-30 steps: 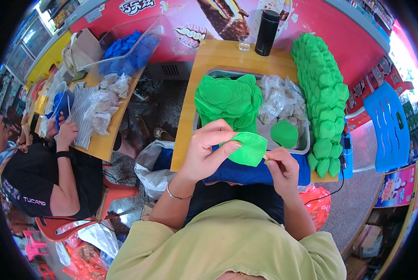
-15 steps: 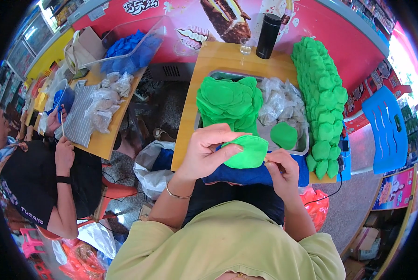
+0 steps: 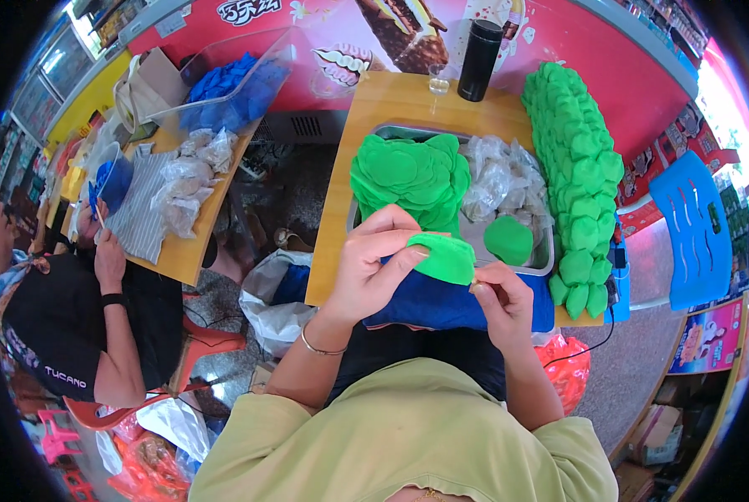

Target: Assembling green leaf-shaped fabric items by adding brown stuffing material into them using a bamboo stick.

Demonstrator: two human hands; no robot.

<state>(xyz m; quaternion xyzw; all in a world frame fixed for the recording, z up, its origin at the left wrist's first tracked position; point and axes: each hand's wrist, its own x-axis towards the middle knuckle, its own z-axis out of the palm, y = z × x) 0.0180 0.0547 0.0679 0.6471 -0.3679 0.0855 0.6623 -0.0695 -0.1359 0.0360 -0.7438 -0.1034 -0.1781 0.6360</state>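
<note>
Both are closed: my left hand grips the green piece, my right hand pinches at its right corner, near the tray's front edge. A slack grip could drop it; a knock could topple the green row along the desk's right edge.

On the pink wall ahead of me, near the top left, I can make out bold white characters with dark outlines. Beside them sits a small white label, its print too tiny for me to read. To my left, the black shirt of the person seated there carries one short line of pale capital letters; another pale mark on it is too blurred. Low on my right, a pink and purple poster bears small light lettering that I cannot make out.
</note>
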